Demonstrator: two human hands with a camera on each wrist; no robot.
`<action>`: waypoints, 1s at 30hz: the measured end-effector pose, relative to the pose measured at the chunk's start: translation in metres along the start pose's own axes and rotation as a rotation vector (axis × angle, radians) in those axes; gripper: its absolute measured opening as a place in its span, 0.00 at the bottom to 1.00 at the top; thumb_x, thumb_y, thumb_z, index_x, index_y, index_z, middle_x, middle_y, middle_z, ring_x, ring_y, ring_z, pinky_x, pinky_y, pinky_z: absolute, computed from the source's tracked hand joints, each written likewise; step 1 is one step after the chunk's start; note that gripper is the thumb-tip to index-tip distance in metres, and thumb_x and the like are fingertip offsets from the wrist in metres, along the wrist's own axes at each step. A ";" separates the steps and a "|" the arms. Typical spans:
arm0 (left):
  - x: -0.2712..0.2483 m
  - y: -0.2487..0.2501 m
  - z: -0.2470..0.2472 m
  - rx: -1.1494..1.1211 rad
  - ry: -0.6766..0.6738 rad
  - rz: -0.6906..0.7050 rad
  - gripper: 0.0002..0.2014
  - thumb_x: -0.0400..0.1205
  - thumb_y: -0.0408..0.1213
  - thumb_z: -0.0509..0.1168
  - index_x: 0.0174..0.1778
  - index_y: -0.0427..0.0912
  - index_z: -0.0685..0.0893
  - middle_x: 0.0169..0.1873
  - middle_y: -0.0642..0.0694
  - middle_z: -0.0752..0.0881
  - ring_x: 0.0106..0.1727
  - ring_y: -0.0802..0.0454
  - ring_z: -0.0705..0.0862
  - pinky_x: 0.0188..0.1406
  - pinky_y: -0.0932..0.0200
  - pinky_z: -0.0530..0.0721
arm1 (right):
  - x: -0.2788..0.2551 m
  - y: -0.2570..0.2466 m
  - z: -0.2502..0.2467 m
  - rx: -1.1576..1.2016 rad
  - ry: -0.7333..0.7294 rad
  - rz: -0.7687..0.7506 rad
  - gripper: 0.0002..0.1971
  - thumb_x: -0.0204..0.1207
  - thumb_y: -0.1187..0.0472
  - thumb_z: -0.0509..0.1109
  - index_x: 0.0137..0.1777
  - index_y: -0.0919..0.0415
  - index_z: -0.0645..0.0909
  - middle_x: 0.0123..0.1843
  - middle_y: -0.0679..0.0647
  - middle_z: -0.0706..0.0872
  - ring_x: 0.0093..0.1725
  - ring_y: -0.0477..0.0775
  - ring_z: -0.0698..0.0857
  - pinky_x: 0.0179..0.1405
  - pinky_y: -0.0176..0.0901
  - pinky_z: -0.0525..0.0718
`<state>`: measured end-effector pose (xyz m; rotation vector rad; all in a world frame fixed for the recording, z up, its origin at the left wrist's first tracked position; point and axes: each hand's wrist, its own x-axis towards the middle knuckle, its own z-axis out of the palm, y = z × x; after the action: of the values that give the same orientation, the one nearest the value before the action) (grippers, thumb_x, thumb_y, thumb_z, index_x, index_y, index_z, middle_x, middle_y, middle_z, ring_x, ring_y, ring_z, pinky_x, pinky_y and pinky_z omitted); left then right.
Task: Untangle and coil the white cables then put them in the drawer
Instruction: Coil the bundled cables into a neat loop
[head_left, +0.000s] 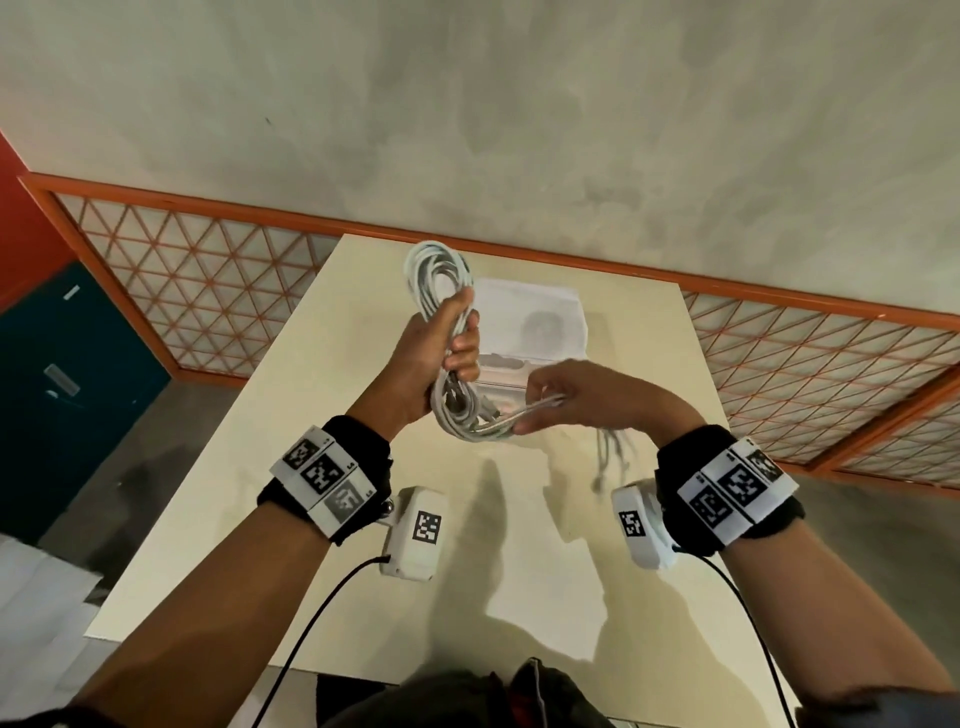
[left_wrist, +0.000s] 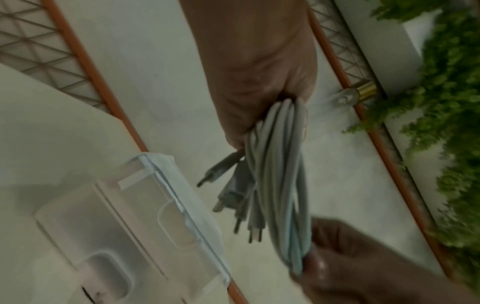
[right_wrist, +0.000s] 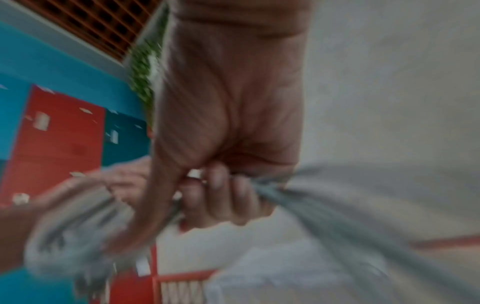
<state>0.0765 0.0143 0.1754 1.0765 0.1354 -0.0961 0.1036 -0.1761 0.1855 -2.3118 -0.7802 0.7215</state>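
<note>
A coil of white cables (head_left: 439, 270) is held up above the cream table (head_left: 291, 467). My left hand (head_left: 441, 353) grips the coil around its middle, loops sticking out above and below the fist. My right hand (head_left: 561, 400) pinches cable strands at the coil's lower end, and loose cable tails (head_left: 610, 457) hang blurred below it. In the left wrist view the coil (left_wrist: 280, 174) hangs from my left hand (left_wrist: 259, 86) with several plug ends (left_wrist: 233, 205) dangling, and my right hand (left_wrist: 350, 257) holds its bottom. The right wrist view is blurred; my right hand (right_wrist: 223, 195) curls round cables (right_wrist: 324, 216).
A translucent white plastic drawer box (head_left: 535, 332) sits on the table behind my hands, also in the left wrist view (left_wrist: 135, 226). An orange-framed lattice railing (head_left: 208, 291) runs behind the table. Blue and red lockers (head_left: 62, 374) stand at left. Green foliage (left_wrist: 446, 123) is on the right.
</note>
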 end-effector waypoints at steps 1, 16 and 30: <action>-0.002 -0.003 0.003 0.048 -0.020 -0.011 0.18 0.85 0.47 0.60 0.31 0.43 0.74 0.14 0.55 0.66 0.13 0.61 0.62 0.15 0.68 0.66 | 0.000 -0.004 -0.002 0.001 0.069 -0.016 0.18 0.65 0.50 0.81 0.40 0.58 0.75 0.26 0.45 0.77 0.24 0.42 0.69 0.27 0.37 0.66; -0.014 -0.006 0.027 0.399 -0.108 0.069 0.17 0.85 0.46 0.59 0.38 0.38 0.84 0.30 0.44 0.88 0.35 0.42 0.88 0.38 0.48 0.88 | -0.008 -0.047 -0.005 -0.479 0.468 -0.198 0.35 0.53 0.58 0.85 0.48 0.55 0.59 0.31 0.44 0.74 0.32 0.60 0.77 0.30 0.47 0.69; -0.019 -0.015 0.013 0.586 -0.310 -0.183 0.21 0.87 0.46 0.55 0.37 0.34 0.84 0.25 0.39 0.86 0.23 0.46 0.82 0.28 0.58 0.84 | -0.008 -0.028 -0.011 -0.158 0.217 -0.208 0.33 0.57 0.53 0.86 0.47 0.59 0.63 0.32 0.52 0.81 0.28 0.45 0.74 0.27 0.39 0.70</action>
<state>0.0568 -0.0036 0.1714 1.6152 -0.0828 -0.4885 0.0954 -0.1669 0.2144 -2.3523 -0.9875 0.3212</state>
